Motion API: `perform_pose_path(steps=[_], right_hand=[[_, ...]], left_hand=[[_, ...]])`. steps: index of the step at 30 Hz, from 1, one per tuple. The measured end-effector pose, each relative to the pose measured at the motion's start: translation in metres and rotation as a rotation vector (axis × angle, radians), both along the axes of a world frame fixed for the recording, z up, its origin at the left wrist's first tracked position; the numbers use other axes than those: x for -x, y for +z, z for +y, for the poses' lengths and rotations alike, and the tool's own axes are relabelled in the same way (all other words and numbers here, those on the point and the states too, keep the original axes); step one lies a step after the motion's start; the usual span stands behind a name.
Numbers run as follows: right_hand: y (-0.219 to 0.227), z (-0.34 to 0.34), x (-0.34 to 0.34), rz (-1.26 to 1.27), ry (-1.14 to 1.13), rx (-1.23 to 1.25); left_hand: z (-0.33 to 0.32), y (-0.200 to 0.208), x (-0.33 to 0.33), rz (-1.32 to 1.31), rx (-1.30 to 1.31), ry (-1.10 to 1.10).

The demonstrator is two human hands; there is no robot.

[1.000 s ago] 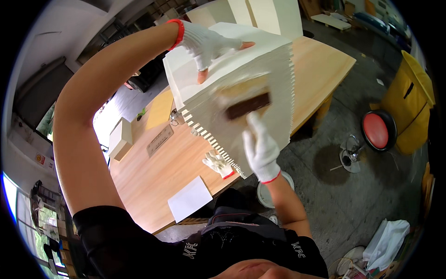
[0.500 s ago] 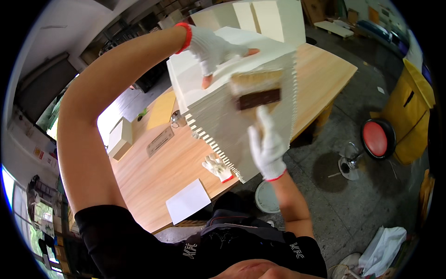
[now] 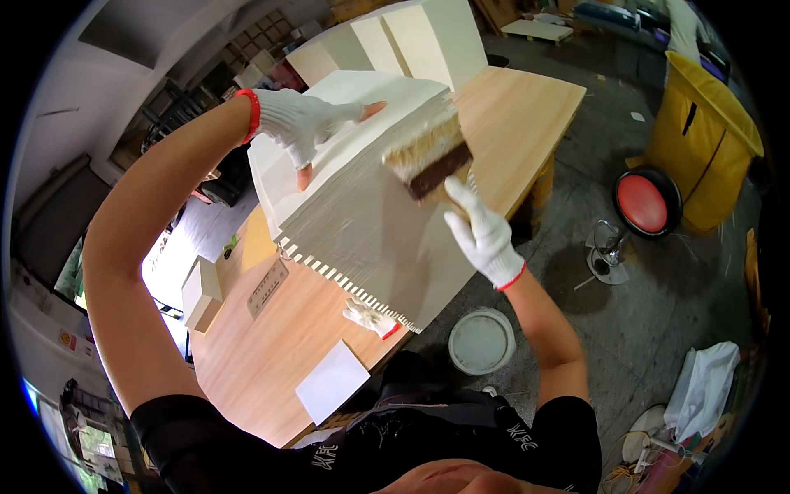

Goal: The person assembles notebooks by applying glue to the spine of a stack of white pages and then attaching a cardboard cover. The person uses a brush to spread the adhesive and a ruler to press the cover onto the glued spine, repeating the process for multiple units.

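Note:
My left hand (image 3: pixel 309 123), in a white knit glove with bare fingertips, is spread flat on the white top sheet (image 3: pixel 362 89) of a thick stack. My right hand (image 3: pixel 484 235), also gloved, is closed round the handle of a wide brush (image 3: pixel 428 158) with pale bristles and a dark brown band. The brush lies over the grey, streaked face (image 3: pixel 362 239) of the stack, close to its right edge. Whether all its bristles touch cannot be made out. Toothed strips stick out along the left edge of this face.
The stack rests on a wooden table (image 3: pixel 247 362), with a spare glove (image 3: pixel 370 318), a white sheet (image 3: pixel 332 382) and a pale block (image 3: pixel 202 295). Tall white stacks (image 3: pixel 444 45) stand behind. A bucket (image 3: pixel 481 342), a red-seated stool (image 3: pixel 642 203) and a yellow bag (image 3: pixel 699 148) are at floor level.
The brush has shifted toward the right edge of the grey face and is less blurred. My left hand keeps its place on the stack. The whole view has turned.

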State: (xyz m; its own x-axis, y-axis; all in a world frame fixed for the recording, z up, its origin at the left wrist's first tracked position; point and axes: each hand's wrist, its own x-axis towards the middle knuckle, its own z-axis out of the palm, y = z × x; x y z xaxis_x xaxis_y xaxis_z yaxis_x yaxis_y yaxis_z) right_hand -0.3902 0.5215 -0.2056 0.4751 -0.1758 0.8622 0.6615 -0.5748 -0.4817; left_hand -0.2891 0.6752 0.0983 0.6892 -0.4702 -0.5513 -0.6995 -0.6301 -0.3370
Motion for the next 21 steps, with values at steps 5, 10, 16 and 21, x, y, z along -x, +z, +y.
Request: perform_pose_path(steps=[5, 10, 16, 21], right_hand=[[-0.042, -0.003, 0.026, 0.128, 0.045, 0.051], [0.024, -0.026, 0.013, 0.060, -0.004, 0.012], [-0.043, -0.016, 0.007, 0.144, 0.004, 0.024], [-0.084, -0.006, 0.041, 0.221, 0.019, -0.033]], left_hand=[[0.007, -0.004, -0.006, 0.015, 0.072, 0.000], [0.014, -0.009, -0.014, 0.086, 0.143, -0.014], [0.009, -0.006, -0.006, 0.052, 0.106, 0.043], [0.017, -0.007, -0.011, 0.026, 0.127, -0.024]])
